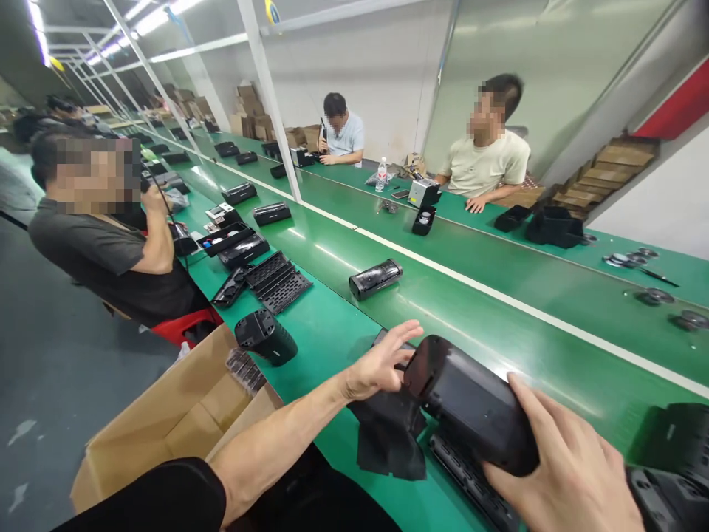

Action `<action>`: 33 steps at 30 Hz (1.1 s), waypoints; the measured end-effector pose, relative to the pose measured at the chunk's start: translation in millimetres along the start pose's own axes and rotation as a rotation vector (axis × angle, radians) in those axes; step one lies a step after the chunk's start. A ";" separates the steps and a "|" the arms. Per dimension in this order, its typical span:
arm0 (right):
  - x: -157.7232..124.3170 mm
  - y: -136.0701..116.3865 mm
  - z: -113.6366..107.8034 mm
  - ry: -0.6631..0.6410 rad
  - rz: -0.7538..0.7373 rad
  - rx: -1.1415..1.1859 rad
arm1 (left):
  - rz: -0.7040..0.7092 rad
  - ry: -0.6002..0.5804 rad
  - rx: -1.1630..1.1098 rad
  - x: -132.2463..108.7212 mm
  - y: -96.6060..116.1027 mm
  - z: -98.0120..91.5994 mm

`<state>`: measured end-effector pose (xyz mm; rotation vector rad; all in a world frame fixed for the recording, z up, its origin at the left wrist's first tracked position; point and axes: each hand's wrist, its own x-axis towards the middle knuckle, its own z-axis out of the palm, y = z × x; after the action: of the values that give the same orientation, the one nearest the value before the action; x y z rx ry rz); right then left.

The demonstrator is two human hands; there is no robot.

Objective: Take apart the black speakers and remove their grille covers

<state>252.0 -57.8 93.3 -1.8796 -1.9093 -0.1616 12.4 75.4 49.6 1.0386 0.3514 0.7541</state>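
A glossy black speaker housing (476, 403) with rounded ends is raised above the green bench, tilted toward the right. My right hand (570, 458) grips its right end, thumb below and fingers over the top. At the other end, my left hand (382, 363) has its fingers stretched out, close beside the end face; whether a fingertip touches it I cannot tell. Beneath the housing lie a black cloth-like sheet (391, 443) and a perforated black grille panel (470, 480), both partly covered.
An open cardboard box (160, 399) stands at the bench's left edge. Nearby is an upright black speaker (266, 336); another housing (375, 278) lies on the green belt. More black parts (673, 458) sit at right. Co-workers sit at left and across the line.
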 end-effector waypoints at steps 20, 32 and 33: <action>-52.3 18.3 6.8 0.009 0.691 0.625 | -0.007 0.070 0.331 2.5 -0.9 0.3; -78.6 35.0 27.2 -0.057 0.858 0.904 | -0.322 -0.057 0.376 8.5 12.5 -10.9; -80.0 34.3 30.7 -0.054 0.855 0.913 | -0.328 -0.045 0.423 9.1 13.8 -11.5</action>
<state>275.4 -117.1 26.5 -1.7909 -0.7791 0.8693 6.5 93.3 56.8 1.3504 0.6433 0.3643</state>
